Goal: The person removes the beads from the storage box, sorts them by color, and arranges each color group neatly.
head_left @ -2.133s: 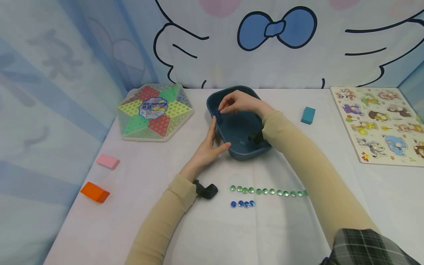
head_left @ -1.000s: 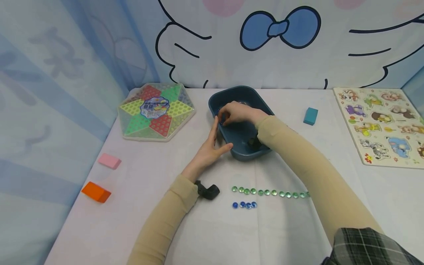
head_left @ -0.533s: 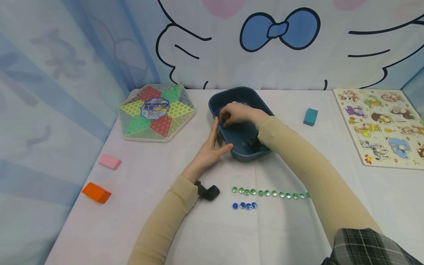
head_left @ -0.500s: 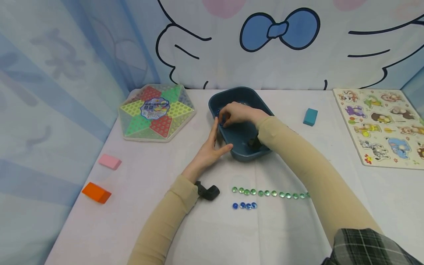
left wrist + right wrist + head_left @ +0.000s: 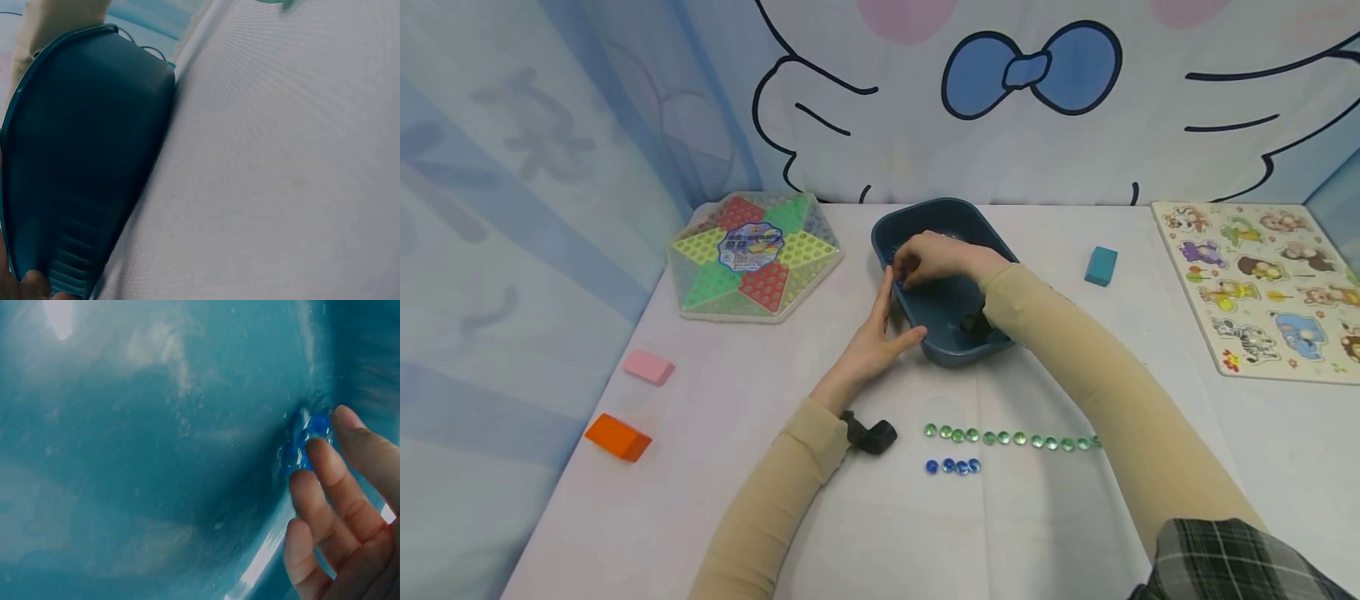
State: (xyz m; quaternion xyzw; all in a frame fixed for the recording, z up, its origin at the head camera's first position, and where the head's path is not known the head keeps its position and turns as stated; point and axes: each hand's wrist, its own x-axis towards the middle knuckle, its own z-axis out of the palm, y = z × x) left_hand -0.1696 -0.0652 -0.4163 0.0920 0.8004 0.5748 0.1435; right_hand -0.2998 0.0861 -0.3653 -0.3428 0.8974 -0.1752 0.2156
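A dark blue-teal plastic basin (image 5: 946,322) stands at the back middle of the table. Inside it, at the left end, my right hand (image 5: 942,255) bends its fingers down to several blue glass beads (image 5: 299,450). The right wrist view has one blue bead (image 5: 320,425) between thumb and index fingertip. My left hand (image 5: 868,342) lies against the basin's near left outer side, fingers straight and thumb spread toward the rim. In the left wrist view, fingertips (image 5: 36,284) touch the basin wall. Nearer me lie a row of green glass beads (image 5: 988,437) and a shorter row of blue glass beads (image 5: 948,465).
A hexagonal board-game box (image 5: 752,258) lies left of the basin. Pink (image 5: 648,367) and orange (image 5: 618,437) blocks lie near the left table edge. A teal block (image 5: 1101,266) and an animal puzzle board (image 5: 1262,292) are at the right. The right forearm covers the green row's end.
My right hand has gone from the basin's left rim, where blue beads showed at its fingertips, down inside the basin, then stayed there. The left hand has held its place.
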